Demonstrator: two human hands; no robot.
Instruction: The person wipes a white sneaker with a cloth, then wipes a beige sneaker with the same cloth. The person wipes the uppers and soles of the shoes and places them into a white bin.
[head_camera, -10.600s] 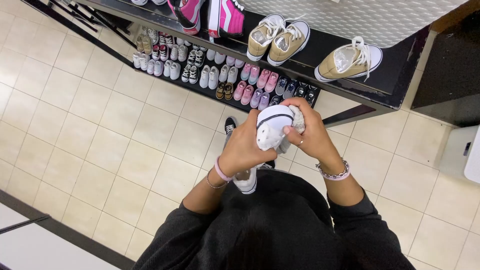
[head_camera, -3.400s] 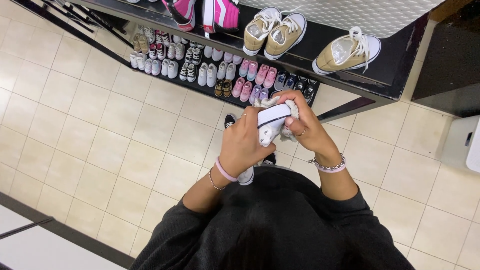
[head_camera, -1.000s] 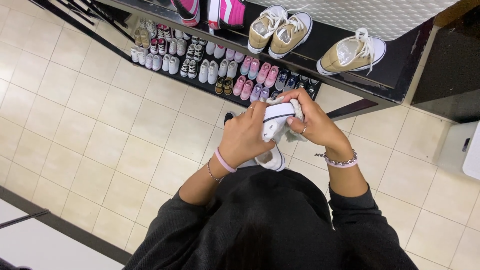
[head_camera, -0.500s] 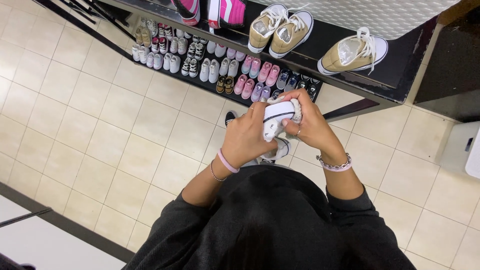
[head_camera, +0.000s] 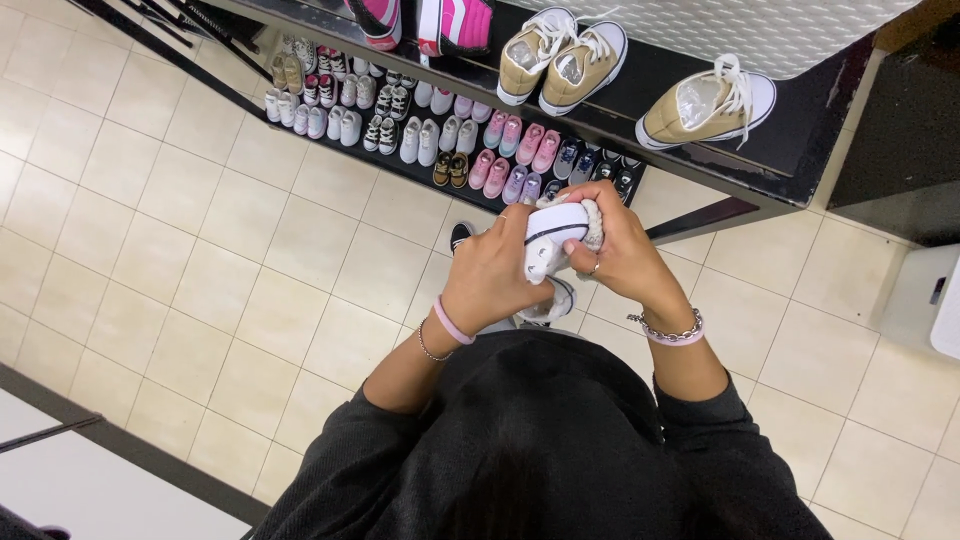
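Gripping a small white sneaker (head_camera: 548, 243) with a thin dark stripe round its toe, the left hand (head_camera: 492, 272) wraps its fingers over the near side of the shoe, held at chest height above the cream tiled floor (head_camera: 190, 250). The right hand (head_camera: 622, 255) clutches a crumpled grey-white cloth (head_camera: 590, 222) and presses it against the shoe's far side, thumb on the toe. A pink band sits on each wrist. Ahead, a black display shelf (head_camera: 760, 165) carries tan canvas sneakers (head_camera: 705, 103) stuffed with clear wrap and a pair of pink sneakers (head_camera: 420, 22). Lower down, a row of tiny baby shoes (head_camera: 440, 150) in white, pink and dark colours stands near the floor, well apart from the hands.
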